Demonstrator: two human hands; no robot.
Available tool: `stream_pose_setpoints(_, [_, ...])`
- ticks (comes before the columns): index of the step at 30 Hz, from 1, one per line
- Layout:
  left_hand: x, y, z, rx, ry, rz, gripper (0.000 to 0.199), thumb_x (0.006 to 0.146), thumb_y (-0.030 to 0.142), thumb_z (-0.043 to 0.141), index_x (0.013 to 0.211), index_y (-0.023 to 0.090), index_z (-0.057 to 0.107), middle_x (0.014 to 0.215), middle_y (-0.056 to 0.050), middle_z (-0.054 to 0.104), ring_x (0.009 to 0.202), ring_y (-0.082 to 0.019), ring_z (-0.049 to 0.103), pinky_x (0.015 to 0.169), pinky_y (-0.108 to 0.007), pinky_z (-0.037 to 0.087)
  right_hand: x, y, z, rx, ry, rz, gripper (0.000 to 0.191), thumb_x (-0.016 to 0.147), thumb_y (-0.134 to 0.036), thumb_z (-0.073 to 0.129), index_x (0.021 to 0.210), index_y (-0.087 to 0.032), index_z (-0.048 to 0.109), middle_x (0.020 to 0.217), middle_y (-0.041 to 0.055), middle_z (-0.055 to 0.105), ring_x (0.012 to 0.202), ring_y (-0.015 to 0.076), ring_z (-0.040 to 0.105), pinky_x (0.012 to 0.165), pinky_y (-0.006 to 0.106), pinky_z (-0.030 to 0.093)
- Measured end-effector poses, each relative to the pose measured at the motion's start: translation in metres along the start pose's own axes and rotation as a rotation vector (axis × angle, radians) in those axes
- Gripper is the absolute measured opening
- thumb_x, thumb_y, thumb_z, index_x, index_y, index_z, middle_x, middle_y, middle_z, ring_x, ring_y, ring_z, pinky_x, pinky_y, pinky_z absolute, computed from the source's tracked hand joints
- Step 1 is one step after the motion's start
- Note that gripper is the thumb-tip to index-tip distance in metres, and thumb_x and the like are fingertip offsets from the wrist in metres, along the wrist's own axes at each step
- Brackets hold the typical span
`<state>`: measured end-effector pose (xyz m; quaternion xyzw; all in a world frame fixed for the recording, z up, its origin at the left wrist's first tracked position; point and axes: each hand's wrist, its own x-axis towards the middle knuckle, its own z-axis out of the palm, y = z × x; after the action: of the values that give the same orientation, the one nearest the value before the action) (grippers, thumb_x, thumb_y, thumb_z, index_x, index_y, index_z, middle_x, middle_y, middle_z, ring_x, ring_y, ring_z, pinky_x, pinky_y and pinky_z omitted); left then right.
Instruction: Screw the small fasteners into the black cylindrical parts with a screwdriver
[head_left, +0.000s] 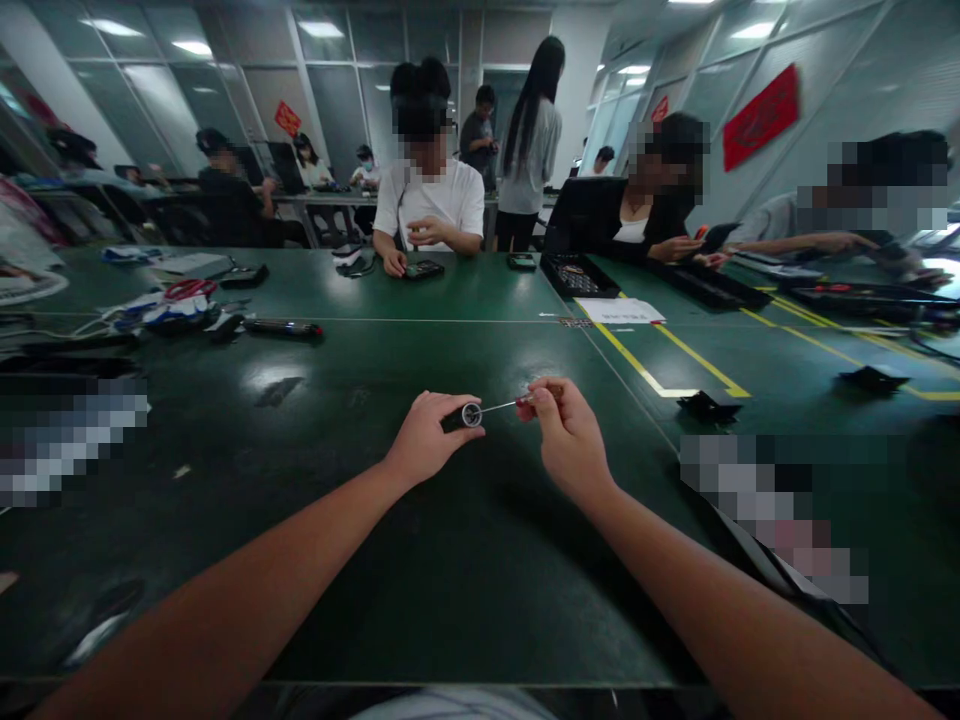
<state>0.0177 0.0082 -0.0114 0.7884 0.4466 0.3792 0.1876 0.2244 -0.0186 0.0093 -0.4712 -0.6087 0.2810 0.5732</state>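
My left hand is closed around a small black cylinder, whose round end with a pale ring faces right. Between the fingers and thumb of my right hand is a thin screwdriver with a reddish handle. Its metal shaft points left, and the tip reaches the ringed end of the cylinder. Whether the tip sits inside or only touches the rim, I cannot tell. Both hands are just above the green table, and most of the cylinder's body is hidden by my left fingers.
Cables and tools lie in a heap at the left, beside a dark pen-shaped tool. Black clip-like parts rest at the right near yellow tape lines. Across the table a person in a white shirt handles small parts; other people sit at the right.
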Motion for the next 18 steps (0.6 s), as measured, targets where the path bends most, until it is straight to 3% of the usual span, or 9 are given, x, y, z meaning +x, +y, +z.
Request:
stream_pose_setpoints(5, [0.000,-0.006,0.003,-0.011,0.006,-0.004,0.036,0.081,0.031,0.082,0.115,0.028,0.071,0.110,-0.002,0.074,0.103,-0.024,0.064,0.093,-0.042,0.045,-0.008,-0.007,-0.005,-0.130,-0.153,-0.115,0.017,0.101,-0.036,0.050,0.109,-0.024,0.059,0.074,-0.0020,0.062,0.065,0.0151,0.058,0.063,0.030,0.045])
stream_pose_setpoints(8, [0.001,-0.008,0.003,-0.022,0.007,-0.018,0.038,0.081,0.030,0.082,0.116,0.029,0.071,0.110,-0.002,0.074,0.103,-0.024,0.064,0.093,-0.042,0.045,-0.011,-0.011,-0.007,-0.139,-0.219,-0.188,0.015,0.100,-0.034,0.052,0.109,-0.024,0.060,0.081,-0.0004,0.064,0.071,0.0157,0.061,0.066,0.030,0.046])
stream_pose_setpoints(14, [0.000,-0.006,0.003,-0.029,-0.013,-0.020,0.036,0.081,0.029,0.082,0.115,0.028,0.071,0.109,-0.001,0.074,0.103,-0.024,0.064,0.093,-0.043,0.045,-0.010,-0.016,-0.004,-0.227,-0.121,-0.214,0.028,0.102,-0.039,0.049,0.094,-0.023,0.071,0.078,0.0010,0.070,0.065,0.0152,0.061,0.061,0.029,0.044])
stream_pose_setpoints(18, [0.000,-0.008,0.002,-0.053,-0.010,-0.040,0.037,0.082,0.027,0.081,0.117,0.029,0.071,0.110,-0.002,0.073,0.105,-0.024,0.063,0.094,-0.043,0.046,-0.009,-0.018,-0.003,-0.306,-0.121,-0.217,0.026,0.101,-0.035,0.049,0.110,-0.021,0.069,0.076,0.0011,0.070,0.059,0.0153,0.060,0.057,0.029,0.043])
